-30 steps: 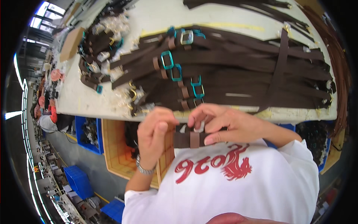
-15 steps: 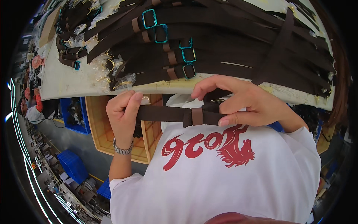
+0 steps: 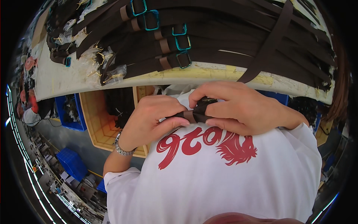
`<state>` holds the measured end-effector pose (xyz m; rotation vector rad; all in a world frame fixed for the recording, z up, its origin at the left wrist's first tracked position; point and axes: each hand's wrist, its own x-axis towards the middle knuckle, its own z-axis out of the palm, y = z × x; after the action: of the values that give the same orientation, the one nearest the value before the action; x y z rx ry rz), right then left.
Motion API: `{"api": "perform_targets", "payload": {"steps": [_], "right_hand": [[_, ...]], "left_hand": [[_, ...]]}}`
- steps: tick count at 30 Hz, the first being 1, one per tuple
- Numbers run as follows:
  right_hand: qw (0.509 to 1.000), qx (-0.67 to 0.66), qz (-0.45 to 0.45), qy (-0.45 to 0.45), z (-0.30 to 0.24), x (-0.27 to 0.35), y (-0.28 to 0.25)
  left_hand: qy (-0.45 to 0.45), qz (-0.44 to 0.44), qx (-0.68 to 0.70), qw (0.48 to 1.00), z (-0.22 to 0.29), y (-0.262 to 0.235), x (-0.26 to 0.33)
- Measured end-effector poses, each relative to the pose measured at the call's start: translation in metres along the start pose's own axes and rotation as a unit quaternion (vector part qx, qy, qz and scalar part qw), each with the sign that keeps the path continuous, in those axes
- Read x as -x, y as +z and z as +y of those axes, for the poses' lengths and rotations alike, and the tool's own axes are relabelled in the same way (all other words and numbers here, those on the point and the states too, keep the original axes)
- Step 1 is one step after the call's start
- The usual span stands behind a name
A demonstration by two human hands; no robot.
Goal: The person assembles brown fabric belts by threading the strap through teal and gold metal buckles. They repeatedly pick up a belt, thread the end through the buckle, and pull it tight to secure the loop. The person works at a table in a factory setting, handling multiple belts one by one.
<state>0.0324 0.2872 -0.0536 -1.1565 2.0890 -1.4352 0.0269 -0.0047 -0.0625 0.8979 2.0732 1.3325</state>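
A dark brown webbing strap is stretched between my two hands in front of my white shirt. It carries a lighter brown loop. My left hand pinches the strap at the left side of this loop, thumb below and fingers above. On the other side, my right hand grips the strap between thumb and fingers, with its index finger arched over the top. A bit of a dark metal buckle shows under that arch; most of it is hidden by the fingers.
Beyond my hands, a pale table carries many dark straps with blue-green buckles. Plastic-wrapped metal pieces lie at their left ends. Below its edge stand a wooden box and a blue crate. Another person is far left.
My left hand has moved right along the strap, up to the loop. My right hand has stayed near the buckle. The table and straps sit higher and slightly left in view.
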Motion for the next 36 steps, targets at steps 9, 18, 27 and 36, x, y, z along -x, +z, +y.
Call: {"api": "perform_targets", "payload": {"steps": [9, 18, 27, 36], "right_hand": [[0.929, -0.345, -0.049, 0.122, 0.020, -0.015, -0.004], [0.950, -0.247, -0.162, 0.099, 0.013, -0.025, -0.034], [0.863, -0.350, -0.183, 0.315, -0.011, -0.046, -0.026], [0.847, -0.381, -0.115, 0.353, -0.014, -0.030, -0.017]], "left_hand": [[0.001, 0.008, 0.226, 0.974, -0.012, 0.008, -0.004], [-0.040, -0.056, 0.198, 0.978, -0.006, -0.025, -0.001], [-0.003, -0.037, 0.009, 0.999, 0.035, -0.063, -0.007], [0.115, -0.024, -0.297, 0.948, 0.053, -0.019, -0.032]]}}
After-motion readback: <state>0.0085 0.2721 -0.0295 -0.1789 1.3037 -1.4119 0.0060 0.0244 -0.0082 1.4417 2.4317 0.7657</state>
